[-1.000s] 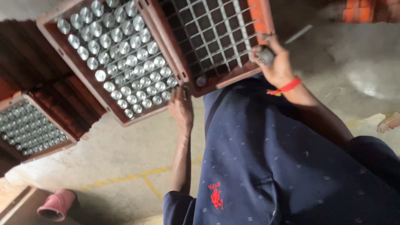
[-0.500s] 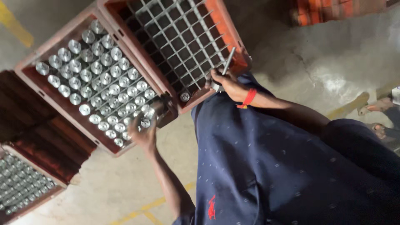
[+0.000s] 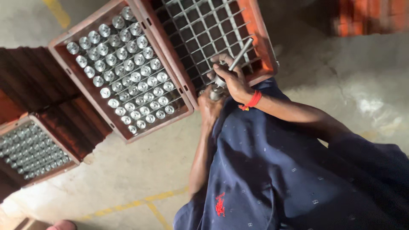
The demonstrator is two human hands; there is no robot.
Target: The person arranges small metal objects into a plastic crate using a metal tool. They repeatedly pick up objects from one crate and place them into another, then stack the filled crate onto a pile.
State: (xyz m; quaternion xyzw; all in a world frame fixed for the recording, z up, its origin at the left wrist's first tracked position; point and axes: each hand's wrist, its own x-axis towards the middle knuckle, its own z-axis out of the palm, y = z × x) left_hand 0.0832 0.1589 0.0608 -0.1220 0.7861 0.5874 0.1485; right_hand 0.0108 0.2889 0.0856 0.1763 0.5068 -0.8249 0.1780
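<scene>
Two hands meet at my lap now: left hand (image 3: 210, 107), off the full red crate of shiny metal cylinders (image 3: 121, 68), fingers clamped on a small metal cylinder (image 3: 215, 93) w/ right hand (image 3: 232, 81), fingers wrapped on a thin metal rod (image 3: 240, 54). Looks like part's being worked. Beyond: empty gridded red crate (image 3: 208, 30), concrete floor (image 3: 341, 72), yellow line.
</scene>
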